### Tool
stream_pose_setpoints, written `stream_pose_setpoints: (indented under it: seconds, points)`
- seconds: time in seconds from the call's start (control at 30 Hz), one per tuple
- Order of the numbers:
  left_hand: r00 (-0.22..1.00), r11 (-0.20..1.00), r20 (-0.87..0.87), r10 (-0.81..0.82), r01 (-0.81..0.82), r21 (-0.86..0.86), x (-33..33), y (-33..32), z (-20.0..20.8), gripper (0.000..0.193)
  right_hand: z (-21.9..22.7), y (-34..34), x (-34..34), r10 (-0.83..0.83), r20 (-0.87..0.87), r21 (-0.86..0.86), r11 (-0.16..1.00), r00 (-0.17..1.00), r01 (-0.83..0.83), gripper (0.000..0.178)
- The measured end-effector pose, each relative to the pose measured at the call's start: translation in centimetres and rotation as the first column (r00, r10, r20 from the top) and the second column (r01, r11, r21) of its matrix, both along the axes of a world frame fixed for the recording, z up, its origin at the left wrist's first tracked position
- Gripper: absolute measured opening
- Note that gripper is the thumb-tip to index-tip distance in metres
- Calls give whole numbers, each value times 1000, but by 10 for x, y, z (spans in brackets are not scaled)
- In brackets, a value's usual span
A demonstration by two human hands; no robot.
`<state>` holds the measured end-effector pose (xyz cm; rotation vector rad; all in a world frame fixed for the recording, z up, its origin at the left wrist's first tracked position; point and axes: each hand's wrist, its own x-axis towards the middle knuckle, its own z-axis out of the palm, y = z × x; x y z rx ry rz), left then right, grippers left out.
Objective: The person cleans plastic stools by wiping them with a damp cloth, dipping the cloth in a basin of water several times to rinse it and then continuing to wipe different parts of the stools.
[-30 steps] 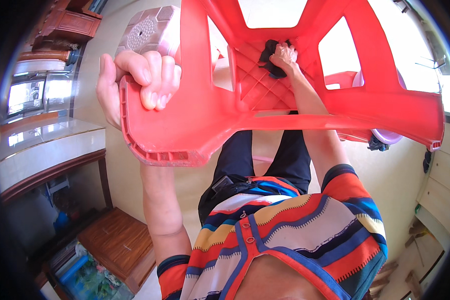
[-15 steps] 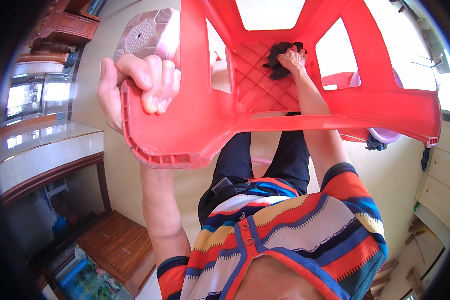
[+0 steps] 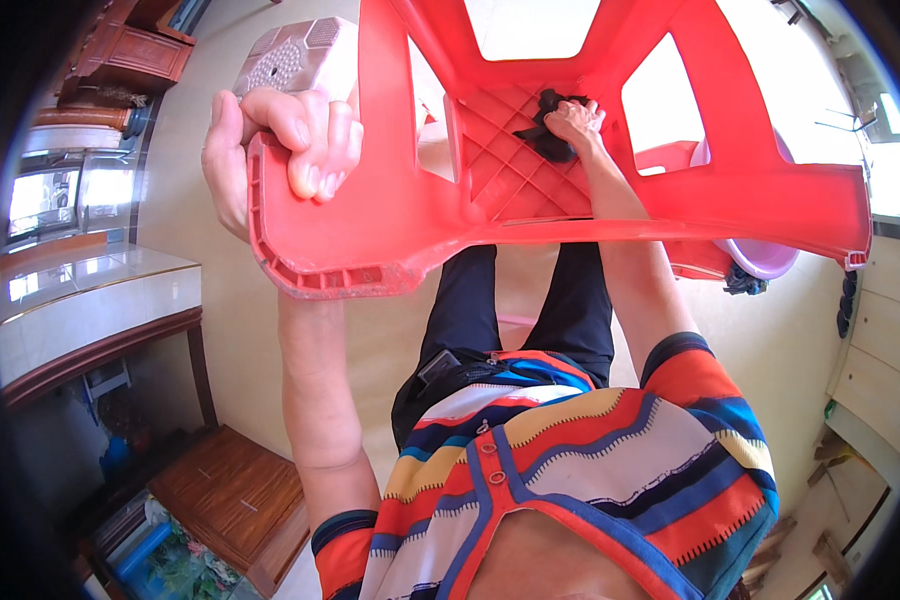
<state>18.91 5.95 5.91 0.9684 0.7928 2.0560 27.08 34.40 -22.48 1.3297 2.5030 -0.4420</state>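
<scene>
A red plastic stool (image 3: 340, 225) is held up in front of me, tipped so that its hollow underside and ribbed seat face me. My left hand (image 3: 288, 145) is closed around the end of its near left leg, fingers curled over the rim. Deep inside the stool, my right hand (image 3: 576, 122) presses a crumpled black cloth (image 3: 544, 142) against the crossed ribs under the seat. The right forearm passes behind the stool's near edge. Part of the cloth is hidden beneath the fingers.
A pale pinkish stool (image 3: 288, 62) with a patterned top stands beyond my left hand. At the right is a purple basin (image 3: 770, 258) with dark cloth (image 3: 744, 282) at its rim. A wooden cabinet (image 3: 225, 485) and white counter (image 3: 100, 300) line the left; pale cupboards (image 3: 875, 375) line the right.
The stool's near edge has tilted up and away a little, my left hand rising with the leg. My right hand and the cloth have shifted slightly left across the ribs.
</scene>
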Motion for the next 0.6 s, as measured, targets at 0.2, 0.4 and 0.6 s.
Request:
stream_pose_setpoints:
  seconds: [0.2, 0.4, 0.6]
  points:
    - [1000, 1000, 13, 12, -12, -5, 4, 2, 2, 52, -10, 6, 3, -62, 57, 191, 980, 996, 50, 49]
    - [1000, 1000, 22, 16, -16, -6, 3, 0, 3, 51, -31, 10, 19, -71, -59, 234, 969, 996, 83, 58]
    - [999, 999, 0, -36, 36, 6, 5, 5, 5, 47, -39, -2, 31, -173, -150, 204, 958, 973, 202, 51]
